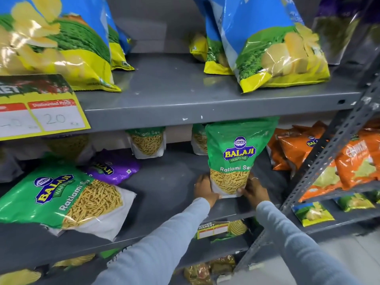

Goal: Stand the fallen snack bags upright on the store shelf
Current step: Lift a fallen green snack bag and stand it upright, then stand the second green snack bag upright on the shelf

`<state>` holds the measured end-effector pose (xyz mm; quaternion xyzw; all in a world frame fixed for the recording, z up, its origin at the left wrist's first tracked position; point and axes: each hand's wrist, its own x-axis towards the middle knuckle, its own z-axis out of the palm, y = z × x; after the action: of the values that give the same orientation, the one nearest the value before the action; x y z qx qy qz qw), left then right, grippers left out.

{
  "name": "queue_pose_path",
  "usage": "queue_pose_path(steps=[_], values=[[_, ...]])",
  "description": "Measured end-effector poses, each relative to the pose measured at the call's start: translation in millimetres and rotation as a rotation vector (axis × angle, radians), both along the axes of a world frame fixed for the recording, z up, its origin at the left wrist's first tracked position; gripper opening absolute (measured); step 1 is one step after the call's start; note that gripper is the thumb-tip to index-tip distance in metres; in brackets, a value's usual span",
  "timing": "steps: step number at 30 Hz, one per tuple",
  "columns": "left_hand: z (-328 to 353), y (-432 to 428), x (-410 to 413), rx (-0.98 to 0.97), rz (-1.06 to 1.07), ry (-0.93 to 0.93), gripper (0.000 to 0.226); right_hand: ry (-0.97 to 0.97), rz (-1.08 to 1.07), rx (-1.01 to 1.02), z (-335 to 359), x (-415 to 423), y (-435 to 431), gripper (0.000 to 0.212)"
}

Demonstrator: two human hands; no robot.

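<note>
Two hands on one bag: left hand [204, 191] and right hand [255, 189] clamp the bottom corners of the green Ratlami Sev bag [236, 155], one on each side. Left fingers wrap its lower left edge, right fingers the lower right. Ring visible on a right finger.

Held bag is upright, base on the middle shelf [168, 182], top tucked just under the lip of the upper shelf [185, 93]. Logo faces the camera.

Second green bag [61, 198] lies flat on the same shelf at left, well apart from the hands, front face up, its bottom edge near the shelf front. Purple bag [115, 169] also lies flat just behind it, partly overlapped by it.

Two more green bags stand at the back: small bag [147, 141] left of the held one, another [198, 138] mostly hidden behind it.

Orange bags [298, 147] stand to the right on the middle shelf, just beside the held bag. More of them past the slotted upright [329, 157] on the next rack.

Upper shelf: blue-and-yellow chip bags left [51, 38] and right [273, 44], bare gap between. Price tag [41, 112] hangs off its front at left, handwritten 20.

Both sleeves are light blue-grey.
</note>
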<state>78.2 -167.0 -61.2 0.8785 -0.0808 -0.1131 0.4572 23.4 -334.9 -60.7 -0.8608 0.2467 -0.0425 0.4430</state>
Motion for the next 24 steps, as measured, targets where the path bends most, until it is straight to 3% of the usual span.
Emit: queue_pose_path(steps=[4, 6, 8, 10, 12, 15, 18, 21, 24], values=[[3.1, 22.4, -21.1, -0.058, -0.074, 0.028, 0.093, -0.06, -0.147, 0.01, -0.4, -27.5, 31.8, 0.07], [5.5, 47.5, -45.3, -0.191, -0.055, 0.068, 0.091, -0.135, -0.164, 0.001, -5.1, -49.1, 63.6, 0.063], [5.6, 83.8, -73.8, -0.31, 0.033, 0.014, 0.068, -0.163, -0.111, -0.052, -11.7, -70.6, 106.2, 0.051], [3.9, 125.7, -102.3, -0.388, 0.188, -0.1, 0.039, -0.171, 0.006, -0.197, -18.0, -86.3, 150.9, 0.054], [1.2, 167.2, -128.5, -0.47, 0.377, -0.178, 0.025, -0.205, 0.218, -0.375, -21.4, -90.5, 194.1, 0.058], [0.7, 210.8, -145.4, -0.558, 0.726, -0.194, 0.042, -0.174, 0.437, -0.535, -22.6, -73.2, 242.5, 0.061], [7.8, 238.2, -127.9, -0.666, 0.987, 0.079, 0.082, -0.018, 0.529, -0.611, -31.7, -51.2, 265.0, 0.062], [19.2, 245.1, -102.0, -0.691, 0.972, 0.256, 0.097, 0.054, 0.526, -0.691, -50.7, -45.4, 267.5, 0.061], [25.7, 242.4, -85.4, -0.775, 0.909, 0.319, 0.085, 0.013, 0.495, -0.728, -57.0, -48.1, 265.4, 0.063]])
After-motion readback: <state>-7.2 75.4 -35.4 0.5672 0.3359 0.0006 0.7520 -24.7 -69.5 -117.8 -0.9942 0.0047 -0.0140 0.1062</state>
